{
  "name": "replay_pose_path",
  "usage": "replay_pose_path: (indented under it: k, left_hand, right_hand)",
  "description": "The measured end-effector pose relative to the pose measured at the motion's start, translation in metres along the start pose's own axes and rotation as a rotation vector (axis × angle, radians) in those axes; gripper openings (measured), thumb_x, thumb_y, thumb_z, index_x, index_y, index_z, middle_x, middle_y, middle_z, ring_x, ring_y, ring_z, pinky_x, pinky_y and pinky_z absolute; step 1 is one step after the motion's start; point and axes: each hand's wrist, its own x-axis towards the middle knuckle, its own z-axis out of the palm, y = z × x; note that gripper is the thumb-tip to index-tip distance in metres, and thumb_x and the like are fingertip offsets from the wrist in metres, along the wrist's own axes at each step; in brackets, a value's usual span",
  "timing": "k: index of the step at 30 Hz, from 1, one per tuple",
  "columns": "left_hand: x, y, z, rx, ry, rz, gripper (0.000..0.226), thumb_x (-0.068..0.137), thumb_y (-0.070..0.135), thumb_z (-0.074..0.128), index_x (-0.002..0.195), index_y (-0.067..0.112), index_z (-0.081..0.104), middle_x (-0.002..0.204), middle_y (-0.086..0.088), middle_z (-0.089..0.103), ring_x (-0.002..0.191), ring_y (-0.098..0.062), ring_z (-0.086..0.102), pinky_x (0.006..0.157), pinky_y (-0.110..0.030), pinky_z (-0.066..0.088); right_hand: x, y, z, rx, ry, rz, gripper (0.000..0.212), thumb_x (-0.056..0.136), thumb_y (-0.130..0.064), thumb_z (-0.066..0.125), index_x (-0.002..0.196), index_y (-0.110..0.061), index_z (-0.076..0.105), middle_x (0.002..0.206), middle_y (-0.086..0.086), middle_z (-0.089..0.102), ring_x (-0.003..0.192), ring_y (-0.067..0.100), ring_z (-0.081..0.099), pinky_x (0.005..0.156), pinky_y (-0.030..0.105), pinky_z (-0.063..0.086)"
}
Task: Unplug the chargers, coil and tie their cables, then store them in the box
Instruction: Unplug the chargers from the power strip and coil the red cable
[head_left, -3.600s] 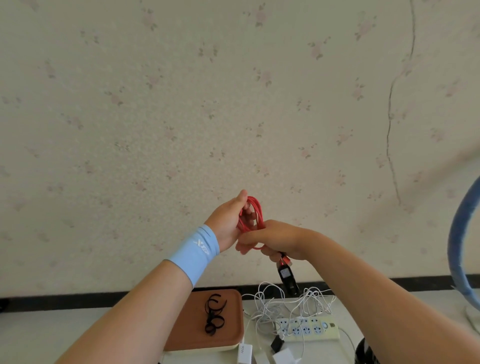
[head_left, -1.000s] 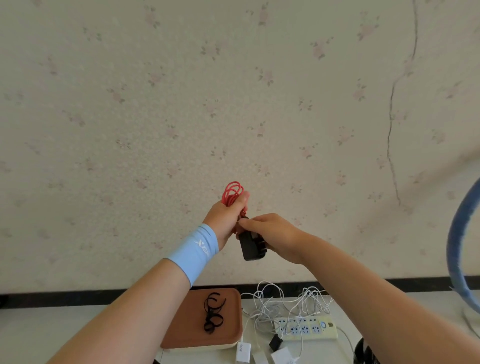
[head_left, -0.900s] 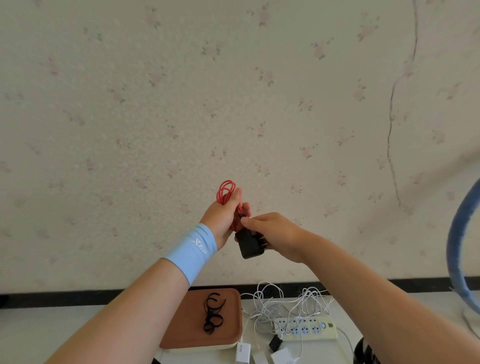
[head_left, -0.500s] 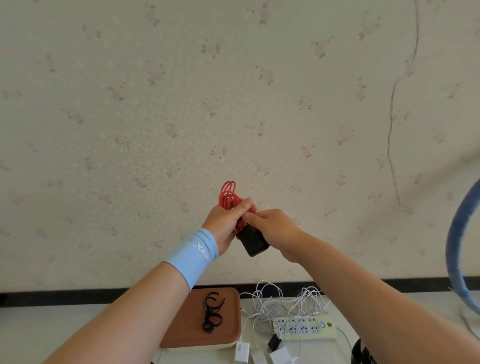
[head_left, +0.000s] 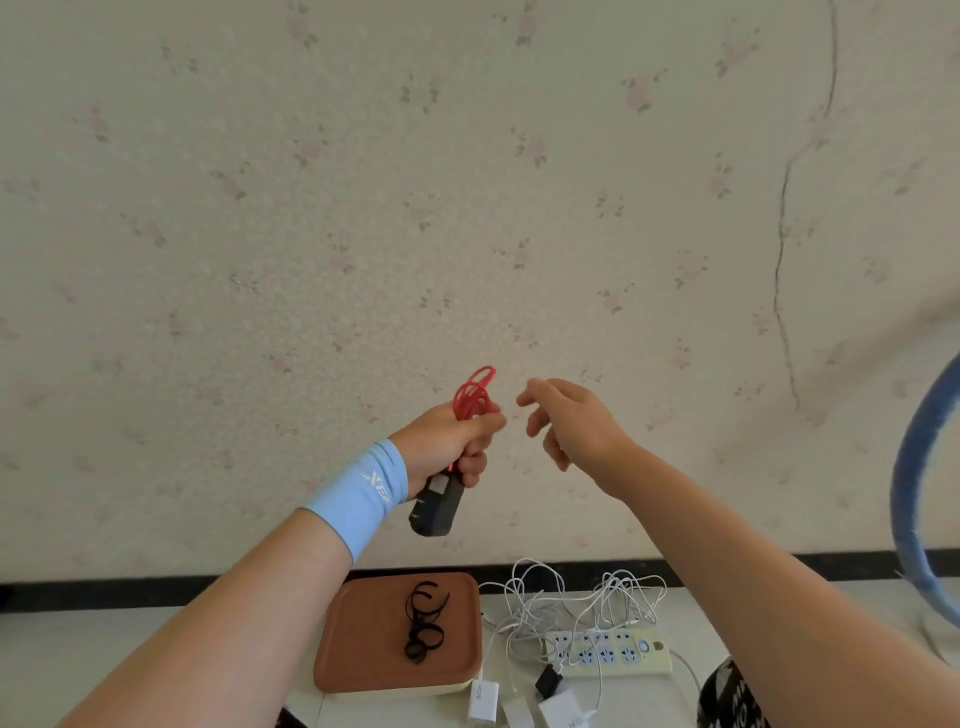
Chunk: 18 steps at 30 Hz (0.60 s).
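Head view: a coiled red cable (head_left: 474, 399) with a black plastic charger block (head_left: 438, 506) hanging beneath was gripped upright in the curled left hand (head_left: 449, 441), raised before the wall. Black loop ties (head_left: 423, 621) were laid well below it. Just right, not touching, the right hand (head_left: 571, 428) was held loosely open, empty.

Floral wallpaper (head_left: 311, 208) — cracked at right; black baseboard (head_left: 130, 595), blue hoop (head_left: 909, 493) at right edge

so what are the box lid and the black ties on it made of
The box lid: smooth matte brown, likely plastic or coated wood; even colour, rounded corners. The black ties: thin flat strips curling in loops, probably fabric or soft plastic.
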Motion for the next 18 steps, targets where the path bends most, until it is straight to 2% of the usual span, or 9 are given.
replay_pose_path:
  k: [2, 5, 7, 9, 12, 14, 16, 18]
  left_hand:
    - [-0.003, 0.000, 0.004, 0.084, -0.088, -0.053, 0.019, 0.096, 0.009, 0.053, 0.114, 0.009, 0.050, 0.054, 0.002, 0.033, 0.045, -0.013, 0.031, 0.046, -0.024, 0.033]
    - [-0.005, -0.002, 0.009, 0.157, -0.135, -0.098, 0.027, 0.092, 0.003, 0.050, 0.119, 0.008, 0.050, 0.051, 0.001, 0.032, 0.044, -0.013, 0.029, 0.046, -0.023, 0.030]
    - [-0.006, -0.003, 0.010, 0.200, -0.140, -0.108, 0.009, 0.092, 0.003, 0.049, 0.095, 0.007, 0.056, 0.049, 0.000, 0.036, 0.043, -0.014, 0.032, 0.047, -0.025, 0.032]
    - [-0.005, -0.006, 0.006, 0.237, -0.110, -0.095, 0.025, 0.092, 0.002, 0.048, 0.068, 0.010, 0.051, 0.047, -0.002, 0.042, 0.043, -0.015, 0.038, 0.049, -0.027, 0.036]
    - [-0.007, -0.005, 0.003, 0.233, -0.120, -0.105, 0.035, 0.091, 0.002, 0.047, 0.059, 0.013, 0.058, 0.048, -0.003, 0.045, 0.043, -0.016, 0.037, 0.048, -0.026, 0.036]
    - [-0.008, -0.006, 0.003, 0.280, -0.141, -0.120, 0.049, 0.091, 0.003, 0.048, 0.046, 0.018, 0.059, 0.046, -0.003, 0.042, 0.041, -0.015, 0.035, 0.047, -0.026, 0.035]
    - [-0.010, -0.006, 0.006, 0.353, -0.164, -0.107, 0.054, 0.093, 0.004, 0.051, 0.041, 0.020, 0.055, 0.045, -0.004, 0.038, 0.041, -0.014, 0.034, 0.047, -0.025, 0.033]
    - [-0.011, -0.007, 0.008, 0.405, -0.184, -0.102, 0.043, 0.093, 0.007, 0.055, 0.052, 0.021, 0.057, 0.048, -0.005, 0.036, 0.043, -0.015, 0.032, 0.047, -0.025, 0.030]
  right_hand:
    - [-0.001, -0.002, 0.006, 0.069, -0.013, -0.101, 0.032, 0.105, -0.041, 0.048, 0.113, -0.018, 0.068, 0.081, 0.003, 0.066, 0.050, 0.016, 0.050, 0.045, 0.026, 0.041]
    - [-0.002, -0.005, 0.010, 0.094, 0.010, -0.161, 0.019, 0.101, -0.029, 0.061, 0.109, -0.021, 0.076, 0.070, -0.005, 0.068, 0.044, 0.011, 0.050, 0.045, 0.021, 0.042]
    - [-0.001, -0.004, 0.010, 0.071, 0.014, -0.118, 0.013, 0.096, -0.021, 0.067, 0.097, -0.015, 0.079, 0.063, -0.005, 0.067, 0.043, 0.010, 0.053, 0.047, 0.022, 0.047]
    - [-0.002, -0.002, 0.012, 0.020, -0.038, -0.068, 0.013, 0.097, -0.016, 0.065, 0.094, -0.009, 0.076, 0.065, 0.002, 0.069, 0.046, 0.012, 0.058, 0.050, 0.028, 0.054]
    - [-0.002, 0.001, 0.017, 0.069, -0.048, -0.057, 0.018, 0.100, -0.018, 0.055, 0.117, -0.012, 0.058, 0.088, 0.012, 0.070, 0.047, 0.018, 0.059, 0.046, 0.031, 0.052]
    - [-0.002, 0.001, 0.018, 0.078, -0.087, -0.039, 0.025, 0.104, -0.032, 0.047, 0.126, -0.019, 0.050, 0.092, 0.009, 0.066, 0.047, 0.017, 0.054, 0.044, 0.029, 0.045]
    - [-0.003, 0.000, 0.021, -0.099, -0.139, -0.045, 0.037, 0.104, -0.048, 0.044, 0.114, -0.015, 0.056, 0.078, 0.005, 0.061, 0.046, 0.016, 0.048, 0.043, 0.027, 0.041]
    - [-0.003, 0.001, 0.028, -0.297, -0.114, -0.095, 0.039, 0.104, -0.049, 0.045, 0.101, -0.013, 0.060, 0.072, 0.002, 0.060, 0.051, 0.014, 0.050, 0.048, 0.026, 0.042]
